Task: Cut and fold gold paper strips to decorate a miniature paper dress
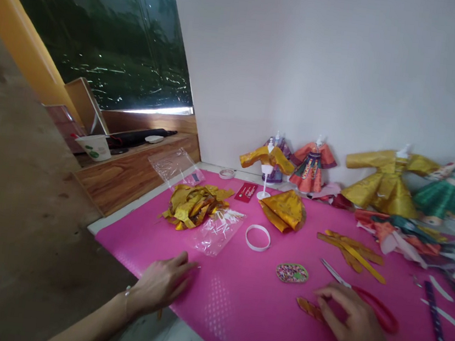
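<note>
My left hand (pixel 167 280) rests at the left front edge of the pink mat (pixel 252 306), its fingers bent and near a tiny white piece. What its fingertips hold, if anything, is too small to tell. At the right, my right hand (pixel 344 317) hovers beside a small gold fabric strip (pixel 309 308), thumb and index finger apart. Behind it lie red-handled scissors (pixel 376 309). An oval patterned case (pixel 292 273) sits between the hands. Farther back are a white ring of tape (pixel 258 238) and a clear bag with white pieces (pixel 218 233).
Gold scraps (pixel 194 205) heap at the back left. A small stand (pixel 265 183) wears a gold jacket, with a folded gold skirt (pixel 284 209) beside it. Several dressed forms line the wall. Gold strips (pixel 352 253), fabric scraps and a dark pen (pixel 436 323) lie right.
</note>
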`<action>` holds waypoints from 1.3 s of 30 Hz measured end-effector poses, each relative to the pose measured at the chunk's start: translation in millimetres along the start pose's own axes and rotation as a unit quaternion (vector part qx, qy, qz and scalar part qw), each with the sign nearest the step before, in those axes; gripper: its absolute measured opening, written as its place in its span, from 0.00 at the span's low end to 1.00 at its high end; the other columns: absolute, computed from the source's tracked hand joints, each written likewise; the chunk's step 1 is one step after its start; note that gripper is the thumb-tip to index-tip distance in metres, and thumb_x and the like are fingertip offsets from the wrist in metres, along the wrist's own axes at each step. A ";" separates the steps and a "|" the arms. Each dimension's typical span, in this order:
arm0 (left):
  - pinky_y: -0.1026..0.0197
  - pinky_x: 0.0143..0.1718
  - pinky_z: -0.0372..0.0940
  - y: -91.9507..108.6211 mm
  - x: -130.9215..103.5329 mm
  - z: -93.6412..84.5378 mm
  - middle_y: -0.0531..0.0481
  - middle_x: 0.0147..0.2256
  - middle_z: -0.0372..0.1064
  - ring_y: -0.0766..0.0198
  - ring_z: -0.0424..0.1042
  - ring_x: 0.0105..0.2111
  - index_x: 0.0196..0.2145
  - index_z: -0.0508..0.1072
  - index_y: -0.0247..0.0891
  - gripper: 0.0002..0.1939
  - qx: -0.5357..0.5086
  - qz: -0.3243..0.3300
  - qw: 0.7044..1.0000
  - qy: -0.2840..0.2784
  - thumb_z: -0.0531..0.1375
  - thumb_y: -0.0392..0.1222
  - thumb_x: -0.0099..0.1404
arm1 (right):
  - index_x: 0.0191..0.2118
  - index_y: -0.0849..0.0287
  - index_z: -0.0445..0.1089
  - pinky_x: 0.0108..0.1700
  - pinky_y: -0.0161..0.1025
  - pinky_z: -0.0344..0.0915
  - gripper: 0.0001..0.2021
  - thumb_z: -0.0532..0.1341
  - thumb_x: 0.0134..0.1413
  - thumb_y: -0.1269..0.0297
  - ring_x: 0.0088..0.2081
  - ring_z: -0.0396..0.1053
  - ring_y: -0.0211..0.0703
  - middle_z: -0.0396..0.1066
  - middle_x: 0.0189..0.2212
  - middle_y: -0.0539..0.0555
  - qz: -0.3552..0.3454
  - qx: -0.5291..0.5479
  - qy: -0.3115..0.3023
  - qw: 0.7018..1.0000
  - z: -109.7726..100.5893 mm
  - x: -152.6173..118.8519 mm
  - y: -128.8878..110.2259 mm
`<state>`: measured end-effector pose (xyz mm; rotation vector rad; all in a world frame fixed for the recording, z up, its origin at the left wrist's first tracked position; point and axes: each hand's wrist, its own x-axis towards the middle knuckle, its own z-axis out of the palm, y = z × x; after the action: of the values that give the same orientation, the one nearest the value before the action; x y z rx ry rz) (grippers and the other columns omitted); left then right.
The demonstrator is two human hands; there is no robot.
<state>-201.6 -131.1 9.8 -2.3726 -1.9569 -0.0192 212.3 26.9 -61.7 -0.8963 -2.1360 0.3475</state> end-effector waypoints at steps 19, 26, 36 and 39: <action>0.63 0.32 0.66 -25.5 29.1 -6.0 0.45 0.40 0.71 0.61 0.75 0.35 0.46 0.76 0.40 0.16 -0.018 -0.135 0.988 0.077 0.49 0.41 0.74 | 0.34 0.51 0.74 0.37 0.45 0.73 0.08 0.59 0.62 0.59 0.34 0.76 0.49 0.76 0.30 0.52 -0.038 -0.024 -0.008 0.999 -1.6 -1.2 10.1; 0.58 0.35 0.71 -29.0 52.9 -12.7 0.48 0.42 0.73 0.64 0.73 0.34 0.42 0.73 0.34 0.07 0.020 -0.131 0.991 0.014 0.59 0.40 0.72 | 0.33 0.51 0.74 0.35 0.44 0.72 0.07 0.60 0.60 0.61 0.32 0.75 0.49 0.76 0.29 0.52 -0.043 -0.032 0.020 0.998 -2.8 2.5 5.6; 0.57 0.36 0.72 -22.3 53.6 -12.2 0.47 0.43 0.73 0.63 0.74 0.36 0.42 0.73 0.34 0.09 0.030 -0.153 0.987 0.033 0.60 0.43 0.71 | 0.32 0.52 0.74 0.35 0.45 0.69 0.07 0.60 0.59 0.61 0.30 0.74 0.48 0.75 0.27 0.51 -0.040 -0.022 0.020 0.999 -11.4 6.8 -0.2; 0.58 0.35 0.72 -21.3 52.6 -11.0 0.47 0.43 0.73 0.64 0.74 0.34 0.44 0.73 0.35 0.08 0.031 -0.152 0.986 0.061 0.58 0.42 0.73 | 0.32 0.52 0.74 0.36 0.45 0.69 0.07 0.59 0.60 0.62 0.31 0.74 0.48 0.75 0.28 0.51 -0.035 -0.019 0.031 0.999 -12.2 7.1 -3.3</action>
<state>-212.1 -76.2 24.4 -1.9646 -2.2015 -0.1154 216.6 28.9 -48.0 -0.8392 -2.1169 0.2415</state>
